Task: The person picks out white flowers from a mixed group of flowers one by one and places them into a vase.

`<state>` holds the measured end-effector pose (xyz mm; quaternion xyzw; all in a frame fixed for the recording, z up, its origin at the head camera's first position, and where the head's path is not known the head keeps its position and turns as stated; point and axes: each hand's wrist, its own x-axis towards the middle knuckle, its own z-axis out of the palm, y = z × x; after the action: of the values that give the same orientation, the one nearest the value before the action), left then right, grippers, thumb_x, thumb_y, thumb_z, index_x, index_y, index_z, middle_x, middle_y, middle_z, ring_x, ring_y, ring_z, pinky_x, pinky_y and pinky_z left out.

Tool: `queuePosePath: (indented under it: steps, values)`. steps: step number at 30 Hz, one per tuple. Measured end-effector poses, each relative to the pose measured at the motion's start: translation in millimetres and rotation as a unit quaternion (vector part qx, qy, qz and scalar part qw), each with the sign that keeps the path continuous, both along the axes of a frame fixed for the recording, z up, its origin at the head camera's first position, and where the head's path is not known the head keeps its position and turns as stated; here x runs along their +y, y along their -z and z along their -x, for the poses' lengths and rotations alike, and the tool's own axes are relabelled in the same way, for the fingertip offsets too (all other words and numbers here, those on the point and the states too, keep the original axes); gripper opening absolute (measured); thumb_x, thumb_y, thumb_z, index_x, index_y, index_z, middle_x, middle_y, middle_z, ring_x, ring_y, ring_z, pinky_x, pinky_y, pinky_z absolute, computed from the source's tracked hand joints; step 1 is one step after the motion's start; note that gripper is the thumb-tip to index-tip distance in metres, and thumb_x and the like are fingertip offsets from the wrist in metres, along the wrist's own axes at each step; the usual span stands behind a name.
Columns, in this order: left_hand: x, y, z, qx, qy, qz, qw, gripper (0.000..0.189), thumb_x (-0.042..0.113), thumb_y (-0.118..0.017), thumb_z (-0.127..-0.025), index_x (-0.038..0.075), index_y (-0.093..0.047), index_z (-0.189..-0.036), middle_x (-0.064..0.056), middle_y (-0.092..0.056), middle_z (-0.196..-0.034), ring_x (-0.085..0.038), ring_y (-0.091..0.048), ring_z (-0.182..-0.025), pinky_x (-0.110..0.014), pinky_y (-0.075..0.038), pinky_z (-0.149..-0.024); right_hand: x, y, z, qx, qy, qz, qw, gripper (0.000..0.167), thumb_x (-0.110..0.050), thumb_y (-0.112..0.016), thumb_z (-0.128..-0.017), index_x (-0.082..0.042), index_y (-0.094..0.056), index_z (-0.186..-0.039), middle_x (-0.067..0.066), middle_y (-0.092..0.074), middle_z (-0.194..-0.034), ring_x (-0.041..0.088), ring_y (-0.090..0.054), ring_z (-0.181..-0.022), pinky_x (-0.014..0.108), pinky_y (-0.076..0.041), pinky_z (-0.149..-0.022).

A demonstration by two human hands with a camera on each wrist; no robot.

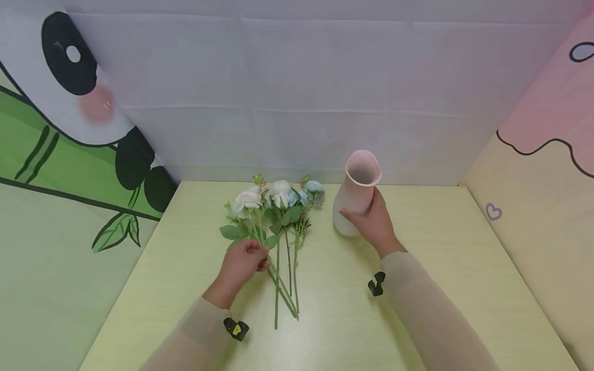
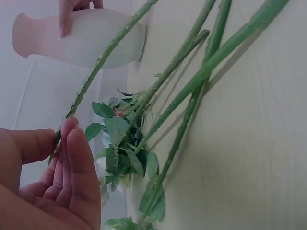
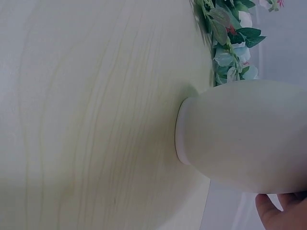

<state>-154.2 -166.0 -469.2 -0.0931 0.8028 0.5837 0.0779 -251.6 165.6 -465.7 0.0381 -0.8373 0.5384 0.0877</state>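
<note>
In the head view my left hand (image 1: 242, 265) pinches a green flower stem (image 2: 103, 57) between thumb and fingertips. The left wrist view shows that stem raised above several other stems (image 2: 199, 79). White artificial-looking flowers (image 1: 247, 202) and light blue ones (image 1: 313, 187), with green leaves (image 1: 291, 215), lie in a loose bunch on the table, their stems towards me. My right hand (image 1: 377, 224) grips a pale vase (image 1: 348, 206) with a pinkish wavy rim, thumb on its near side. The vase is upright with its mouth up; its base (image 3: 182, 132) is at the tabletop.
The light wood-grain table (image 1: 334, 319) reaches back to a pale grey cloth wall (image 1: 297, 139). Printed cartoon panels stand along the left (image 1: 69, 226) and right (image 1: 533, 206) sides. A dark clip-like piece (image 1: 236, 329) sits at the left sleeve, another (image 1: 377, 284) at the right.
</note>
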Motion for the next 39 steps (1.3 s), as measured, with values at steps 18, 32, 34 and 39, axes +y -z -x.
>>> queuePosePath:
  steps: [18, 32, 34, 39]
  values:
    - [1.7, -33.3, 8.5, 0.044, 0.064, 0.107, 0.9912, 0.015, 0.02, -0.066, -0.103, 0.006, -0.063, -0.098, -0.007, -0.069, -0.08, -0.027, -0.073, -0.08, -0.037, -0.055, -0.067, 0.0, 1.4, -0.7, -0.005, 0.0, -0.002, 1.0, 0.098, -0.031, -0.091, -0.081, -0.012, -0.032, -0.157, 0.011, -0.049, -0.147, 0.032, -0.05, -0.132, 0.054, -0.037, -0.113]
    - [22.2, -47.4, 22.2, 0.12, 0.126, 0.162, 0.9712, 0.009, 0.021, -0.067, -0.102, 0.013, -0.066, -0.098, 0.0, -0.067, -0.085, -0.017, -0.069, -0.076, -0.035, -0.054, -0.062, 1.5, 0.5, 0.3, -0.011, -0.002, -0.008, 0.9999, 0.099, -0.034, -0.09, -0.082, -0.011, -0.03, -0.158, 0.012, -0.048, -0.148, 0.033, -0.05, -0.133, 0.056, -0.037, -0.113]
    - [25.7, -53.1, 24.4, 0.129, 0.135, 0.171, 0.9675, 0.01, 0.022, -0.067, -0.103, 0.013, -0.065, -0.098, 0.0, -0.067, -0.086, -0.018, -0.069, -0.077, -0.036, -0.052, -0.06, 1.3, 0.4, 0.2, -0.011, -0.003, -0.007, 0.9999, 0.099, -0.034, -0.09, -0.082, -0.012, -0.031, -0.158, 0.011, -0.048, -0.148, 0.033, -0.05, -0.133, 0.056, -0.037, -0.113]
    - [36.0, -72.4, 28.9, 0.149, 0.148, 0.184, 0.9603, 0.011, 0.025, -0.066, -0.103, 0.015, -0.064, -0.1, 0.002, -0.068, -0.087, -0.016, -0.066, -0.076, -0.037, -0.051, -0.066, 0.9, 0.3, 0.1, -0.014, -0.001, -0.004, 0.9999, 0.098, -0.034, -0.09, -0.082, -0.014, -0.031, -0.158, 0.009, -0.047, -0.149, 0.031, -0.049, -0.134, 0.055, -0.038, -0.113]
